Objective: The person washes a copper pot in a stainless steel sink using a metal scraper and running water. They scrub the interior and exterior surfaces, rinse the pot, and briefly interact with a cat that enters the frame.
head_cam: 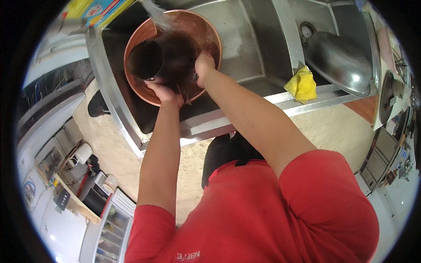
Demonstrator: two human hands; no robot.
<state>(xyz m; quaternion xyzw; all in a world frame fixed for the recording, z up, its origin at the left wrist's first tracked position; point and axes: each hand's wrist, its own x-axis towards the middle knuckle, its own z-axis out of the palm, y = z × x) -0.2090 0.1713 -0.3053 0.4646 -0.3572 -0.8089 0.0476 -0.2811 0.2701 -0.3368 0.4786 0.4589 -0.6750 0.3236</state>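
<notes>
A round copper-coloured basin (210, 26) stands in the left bowl of a steel sink, with water pouring in at its top edge. Inside it, on the left, is a dark round vessel (145, 59), tilted, with its wall or mouth facing up. My left hand (164, 92) is at the vessel's lower edge, its fingers partly hidden under it. At the right inside the basin, my right hand (204, 69) is curled around something dark and small that I cannot make out. The water and blur hide the rest of the contents.
A yellow cloth (302, 84) lies on the sink's front rim (204, 126). An overturned steel bowl (338, 60) leans in the right sink compartment, near a drain (308, 29). A yellow and blue package (98, 11) is at the upper left. A round lid (386, 97) is at the far right.
</notes>
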